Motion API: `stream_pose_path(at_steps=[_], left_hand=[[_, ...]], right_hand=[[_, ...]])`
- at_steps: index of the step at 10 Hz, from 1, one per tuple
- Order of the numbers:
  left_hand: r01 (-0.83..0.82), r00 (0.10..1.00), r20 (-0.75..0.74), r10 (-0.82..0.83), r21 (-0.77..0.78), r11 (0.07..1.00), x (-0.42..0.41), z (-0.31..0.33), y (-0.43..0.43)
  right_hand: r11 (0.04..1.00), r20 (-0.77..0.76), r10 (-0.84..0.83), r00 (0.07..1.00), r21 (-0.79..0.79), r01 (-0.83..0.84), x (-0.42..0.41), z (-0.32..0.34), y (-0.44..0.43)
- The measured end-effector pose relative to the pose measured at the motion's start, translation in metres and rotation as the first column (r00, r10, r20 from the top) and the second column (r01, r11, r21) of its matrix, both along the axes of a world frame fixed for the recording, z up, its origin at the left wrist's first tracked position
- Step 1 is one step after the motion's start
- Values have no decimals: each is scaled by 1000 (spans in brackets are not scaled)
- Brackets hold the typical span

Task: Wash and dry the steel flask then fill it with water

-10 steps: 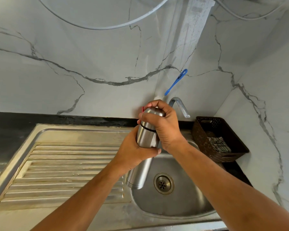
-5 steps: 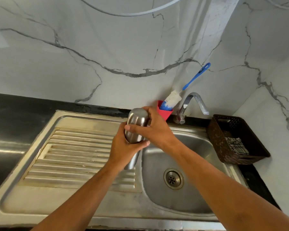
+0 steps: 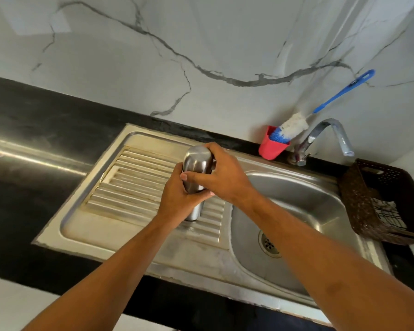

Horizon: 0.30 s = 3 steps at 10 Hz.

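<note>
The steel flask [image 3: 197,161] stands nearly upright over the ribbed drainboard [image 3: 129,185], close to the basin's left rim. My left hand [image 3: 177,199] wraps around its body from below. My right hand [image 3: 222,175] grips its upper part, fingers curled over the cap end. Only the flask's rounded top and a short piece of its lower end [image 3: 194,212] show between my hands. Whether its base touches the drainboard I cannot tell.
The steel sink basin [image 3: 296,199] with its drain [image 3: 269,244] lies to the right. A tap [image 3: 330,137] stands behind it, beside a red cup [image 3: 271,146] holding a blue-handled bottle brush [image 3: 294,126]. A dark basket [image 3: 382,199] with a cloth sits far right. Black counter [image 3: 34,130] stretches left.
Both hands have carried the flask leftward, from over the basin to above the drainboard. The view has shifted left and down with them.
</note>
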<state>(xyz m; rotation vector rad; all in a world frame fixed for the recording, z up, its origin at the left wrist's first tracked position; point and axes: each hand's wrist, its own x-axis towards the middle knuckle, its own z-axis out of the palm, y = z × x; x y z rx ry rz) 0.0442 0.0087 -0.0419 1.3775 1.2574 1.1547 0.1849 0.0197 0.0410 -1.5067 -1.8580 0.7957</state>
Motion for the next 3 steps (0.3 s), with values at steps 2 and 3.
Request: stream_pose_path(at_steps=[2, 3], left_hand=[[-12, 996, -84, 13, 18, 1000, -11, 20, -46], [2, 991, -135, -1, 9, 1000, -11, 29, -43]], right_hand=[[996, 15, 88, 996, 30, -89, -7, 4, -45], [993, 63, 111, 992, -40, -109, 0, 6, -39]])
